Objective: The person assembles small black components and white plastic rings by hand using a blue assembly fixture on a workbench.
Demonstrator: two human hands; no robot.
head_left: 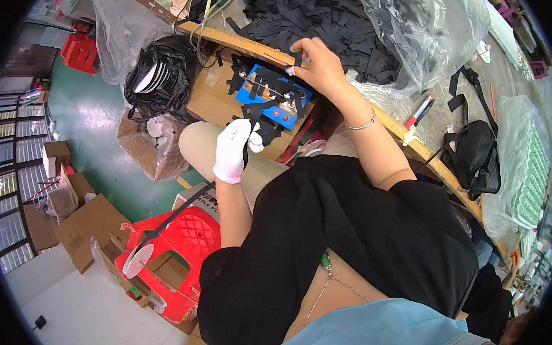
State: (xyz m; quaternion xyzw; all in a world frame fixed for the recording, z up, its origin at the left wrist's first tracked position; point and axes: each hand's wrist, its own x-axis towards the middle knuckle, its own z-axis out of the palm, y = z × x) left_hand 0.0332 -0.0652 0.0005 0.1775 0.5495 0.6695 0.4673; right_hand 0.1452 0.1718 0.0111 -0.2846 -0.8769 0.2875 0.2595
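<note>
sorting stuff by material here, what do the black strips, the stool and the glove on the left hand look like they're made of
Black strips: probably woven elastic or fabric tape, matte, lying limp and tangled in a heap.
Red stool: moulded plastic, glossy, with a perforated grid seat.
White glove on the left hand: thin knit cloth by the look, soft and wrinkled, no shine.

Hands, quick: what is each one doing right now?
Left hand, in a white glove: closed on a black strap.
Right hand, bare: pinching a black strip at the table edge, above the blue device.
</note>
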